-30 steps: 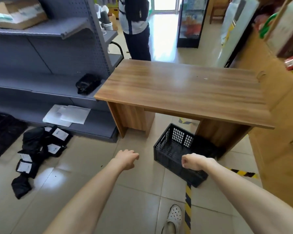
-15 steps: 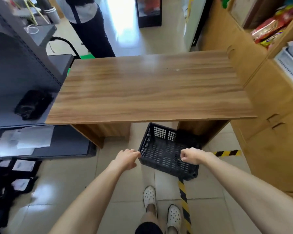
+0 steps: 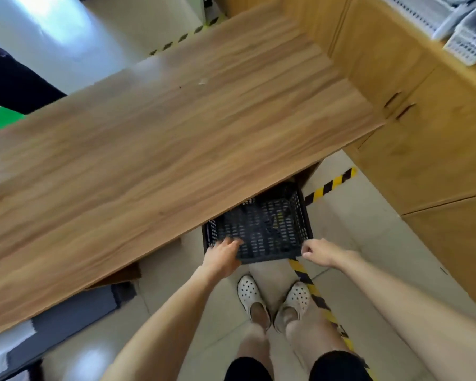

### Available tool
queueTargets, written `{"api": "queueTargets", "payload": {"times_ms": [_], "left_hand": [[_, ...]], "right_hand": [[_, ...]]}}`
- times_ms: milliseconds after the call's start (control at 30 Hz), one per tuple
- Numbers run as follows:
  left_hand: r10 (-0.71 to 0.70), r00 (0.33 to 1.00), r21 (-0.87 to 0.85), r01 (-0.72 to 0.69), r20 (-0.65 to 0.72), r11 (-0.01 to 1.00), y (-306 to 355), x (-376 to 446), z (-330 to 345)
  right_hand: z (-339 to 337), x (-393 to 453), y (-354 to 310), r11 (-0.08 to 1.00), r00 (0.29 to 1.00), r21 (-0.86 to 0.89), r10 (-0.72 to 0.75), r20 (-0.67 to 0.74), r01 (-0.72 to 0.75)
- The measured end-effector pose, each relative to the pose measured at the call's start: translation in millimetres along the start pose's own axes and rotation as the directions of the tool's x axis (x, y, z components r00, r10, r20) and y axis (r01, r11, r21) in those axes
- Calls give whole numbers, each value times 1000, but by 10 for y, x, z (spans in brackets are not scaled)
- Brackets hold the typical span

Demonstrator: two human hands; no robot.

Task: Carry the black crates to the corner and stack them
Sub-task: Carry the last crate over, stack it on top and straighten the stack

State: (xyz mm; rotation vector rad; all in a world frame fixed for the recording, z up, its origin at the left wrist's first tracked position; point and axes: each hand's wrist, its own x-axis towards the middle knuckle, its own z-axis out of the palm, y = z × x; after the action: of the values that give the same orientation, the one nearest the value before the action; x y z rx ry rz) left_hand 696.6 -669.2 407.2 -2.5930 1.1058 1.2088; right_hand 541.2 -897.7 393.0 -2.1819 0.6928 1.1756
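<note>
A black perforated crate (image 3: 270, 229) sits on the tiled floor, its far half hidden under the wooden table (image 3: 154, 138). My left hand (image 3: 221, 257) reaches over the crate's near left corner with the fingers spread, touching the rim without a clear grip. My right hand (image 3: 320, 251) hovers just outside the near right corner, fingers curled in and holding nothing. Whether a second crate lies nested inside cannot be told.
Wooden cabinets (image 3: 429, 138) line the right side close to the crate. Yellow-black floor tape (image 3: 327, 187) runs past it. My feet in white clogs (image 3: 252, 294) stand just behind the crate. A grey shelf base (image 3: 66, 314) lies at lower left; another person's dark trouser leg (image 3: 8, 78) is at upper left.
I have stepped closer and bent over, so the view now looks straight down. Both hands have dropped to the crate's near corners, and the left fingers have spread.
</note>
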Motion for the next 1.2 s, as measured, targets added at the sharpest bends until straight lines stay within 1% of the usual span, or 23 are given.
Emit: {"api": "queueTargets", "payload": {"times_ms": [167,267,400,467,500,567,667,733,767,800,833,867,900,933,967,1000,1033,1100,1167,1200], "left_hand": [[-31,999,-54,33,43,998,36,832,179],[-44,998,-59,47,47,997,16,1329,319],[-73,996,-80,77,50,994,-19,1908,573],[-87,996,-73,89,33,993,-7,2161,697],[-98,995,-67,98,16,993,1,2280,764],[-97,995,-46,96,-22,994,0,2506,911],[-63,998,18,64,-26,998,-24,2833,1122],[-74,997,20,74,-29,997,-31,3042,1205],[-89,996,10,90,-30,996,-30,3148,1226],[-102,994,0,102,-32,995,-32,3257,1235],[-113,993,-3,113,-35,994,-38,3370,1236],[-125,991,1,125,-38,992,-48,3488,1231],[-139,989,9,140,-39,990,-60,3610,1225],[-156,987,15,156,-36,988,-74,3729,1222],[-174,984,24,175,-30,984,-81,3836,1214],[-195,980,31,196,-22,980,-87,3933,1206],[-216,976,32,217,-20,976,-91,4014,1202],[-253,967,18,253,-18,967,-84,4122,1204],[-270,963,13,270,0,963,-64,4158,1211],[-271,963,17,271,8,962,-55,4162,1214]], "right_hand": [[373,587,276,989,989,97,104,101,-114],[553,882,443,958,980,212,172,104,-191],[896,1297,693,856,977,471,180,118,-214],[1073,1516,776,797,969,552,208,132,-246],[1147,1619,801,777,964,570,226,142,-267],[1326,1849,848,774,959,565,230,167,-284],[1631,2197,884,768,953,564,239,186,-303],[1783,2384,850,711,946,625,236,222,-324],[1821,2452,819,656,933,664,243,266,-360],[1878,2548,801,573,925,725,240,295,-381],[1907,2632,791,458,917,796,249,312,-395],[1914,2699,770,305,910,865,246,333,-399],[1923,2776,749,110,904,912,220,366,-396],[1925,2830,729,-91,899,918,188,395,-385],[1913,2881,715,-255,897,894,153,414,-369],[1899,2929,700,-370,896,860,133,424,-352],[1880,2962,690,-444,894,829,118,431,-341],[1871,3000,710,-538,880,772,110,462,-339],[1932,3030,773,-600,866,724,99,490,-341],[1972,3058,813,-607,864,716,92,496,-346]]}}
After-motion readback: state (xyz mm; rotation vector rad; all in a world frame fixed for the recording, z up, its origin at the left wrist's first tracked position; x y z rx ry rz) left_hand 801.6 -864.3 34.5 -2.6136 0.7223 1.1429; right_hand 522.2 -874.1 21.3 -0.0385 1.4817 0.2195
